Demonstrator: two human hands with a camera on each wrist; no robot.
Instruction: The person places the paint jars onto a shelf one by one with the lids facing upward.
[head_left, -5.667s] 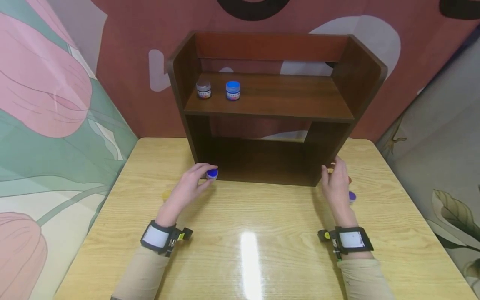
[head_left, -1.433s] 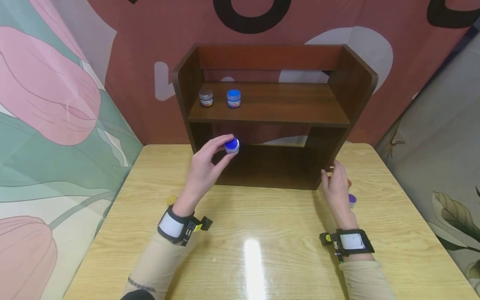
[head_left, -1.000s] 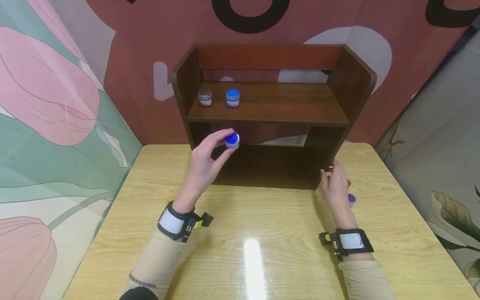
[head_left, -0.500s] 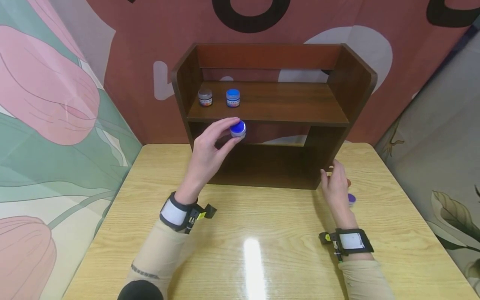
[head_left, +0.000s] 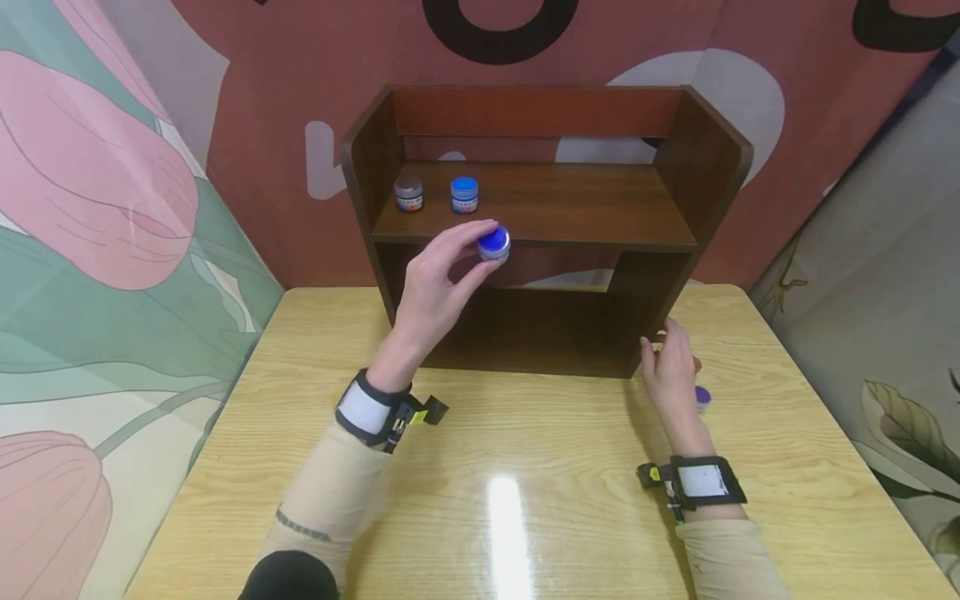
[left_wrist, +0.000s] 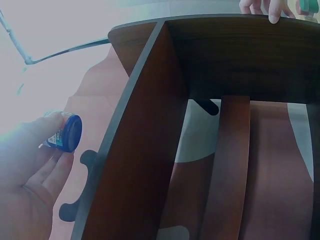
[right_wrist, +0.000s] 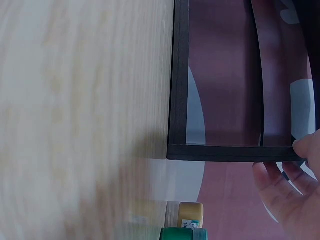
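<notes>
My left hand [head_left: 435, 279] pinches a small paint jar [head_left: 494, 243] with a dark blue lid between thumb and fingers. It is in front of the upper board of a brown two-tier shelf [head_left: 577, 200], overlapping that board's front edge in the head view. In the left wrist view the held jar [left_wrist: 69, 134] is tipped sideways. My right hand [head_left: 671, 375] grips the shelf's right side panel low down; the right wrist view has the thumb on one face and fingers on the other. On the upper board stand a brown-lidded jar [head_left: 408, 194] and a light-blue-lidded jar [head_left: 464, 196].
A purple-lidded jar [head_left: 702, 398] stands on the wooden table [head_left: 570, 483] beside my right hand, with an orange-red lid [head_left: 697, 365] partly hidden behind it. Ochre-lidded [right_wrist: 191, 215] and green-lidded [right_wrist: 180, 234] jars show outside the right panel. A printed cloth backdrop is behind.
My left hand has lifted the dark-blue-lidded jar from the shelf's lower left front, up and rightward to the upper board's edge. The right hand has stayed on the side panel.
</notes>
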